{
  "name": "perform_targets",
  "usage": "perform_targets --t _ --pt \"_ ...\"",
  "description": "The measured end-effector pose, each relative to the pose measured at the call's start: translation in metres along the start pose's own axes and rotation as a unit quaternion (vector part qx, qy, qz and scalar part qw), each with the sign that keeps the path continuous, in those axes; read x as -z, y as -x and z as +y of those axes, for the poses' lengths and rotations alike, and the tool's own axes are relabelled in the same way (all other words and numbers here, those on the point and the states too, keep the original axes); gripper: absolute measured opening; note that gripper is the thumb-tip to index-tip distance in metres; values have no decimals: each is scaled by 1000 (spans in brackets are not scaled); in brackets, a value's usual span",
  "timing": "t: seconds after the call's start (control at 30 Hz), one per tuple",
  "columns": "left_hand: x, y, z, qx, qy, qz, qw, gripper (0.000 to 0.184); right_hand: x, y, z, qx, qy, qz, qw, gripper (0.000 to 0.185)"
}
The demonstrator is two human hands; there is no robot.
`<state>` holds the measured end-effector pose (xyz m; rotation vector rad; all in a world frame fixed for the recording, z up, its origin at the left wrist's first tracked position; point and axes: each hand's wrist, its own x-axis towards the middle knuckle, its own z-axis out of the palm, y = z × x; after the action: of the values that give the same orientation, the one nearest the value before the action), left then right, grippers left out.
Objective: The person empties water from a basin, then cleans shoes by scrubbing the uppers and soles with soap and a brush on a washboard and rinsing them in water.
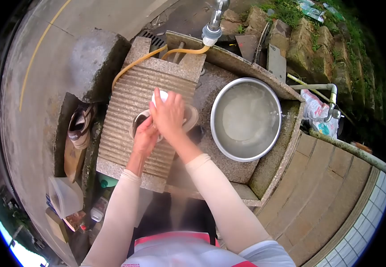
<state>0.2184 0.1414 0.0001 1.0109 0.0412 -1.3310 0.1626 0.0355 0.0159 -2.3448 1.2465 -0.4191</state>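
Observation:
My right hand [170,114] is closed around a small white rounded object [160,96], whose kind I cannot make out. My left hand [146,134] meets it from below, its fingers drawn together and partly covered by the right hand. What the left fingers grip is hidden. Beneath both hands lies a shoe [192,118] with a pale sole edge and a dark opening, mostly covered by them. It rests on the ribbed stone washboard [119,118].
Right of the washboard, a round metal basin [214,129] of cloudy water stands in the stone sink [286,155]. A tap [212,31] with a yellow hose [133,66] is at the back. Another shoe [81,127] sits on the left ledge, above a translucent plastic container [66,196].

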Motion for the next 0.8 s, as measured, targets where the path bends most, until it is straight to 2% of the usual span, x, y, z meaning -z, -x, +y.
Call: perform_targets --t 0.13,0.23,0.3,0.33,0.37,0.4,0.43,0.5,0.53,0.6,0.63,0.7,0.77,0.8 --pt "4 2 -4 4 -11 -16 1000 48 -19 -30 23 -66 -51 -32 996 43" --pt "-6 3 2 35 -20 21 999 48 22 49 14 39 -48 33 998 46" --pt "3 4 -3 32 -12 7 999 49 16 59 4 58 -6 14 998 50" --pt "7 0 -4 26 -17 5 1000 49 2 39 2 6 6 -8 1000 50" --pt "6 -2 -3 19 -22 4 1000 49 -1 10 1 14 19 -4 1000 50" --pt "6 -2 -3 12 -10 -25 1000 49 -15 -13 6 -18 25 -28 999 49" --pt "9 -1 -7 4 1 -13 1000 45 -25 -39 11 -45 31 -36 998 48" --pt "6 0 -4 16 -10 -3 1000 45 -26 -45 20 -49 -48 -12 998 48" --pt "13 -1 -6 14 -11 -16 1000 46 -24 -39 28 -51 -81 -11 995 48" --pt "4 -1 1 18 3 -8 1000 46 18 16 19 3 -82 36 996 48" --pt "2 0 1 25 8 -2 1000 46 27 46 15 44 -68 50 995 49" --pt "0 0 2 24 3 -16 1000 47 17 58 11 52 -5 30 998 49" --pt "-3 -4 4 27 13 20 999 46 -3 23 12 14 25 51 998 50" --pt "1 5 -3 31 13 30 999 46 -6 -1 16 -49 18 15 999 47"
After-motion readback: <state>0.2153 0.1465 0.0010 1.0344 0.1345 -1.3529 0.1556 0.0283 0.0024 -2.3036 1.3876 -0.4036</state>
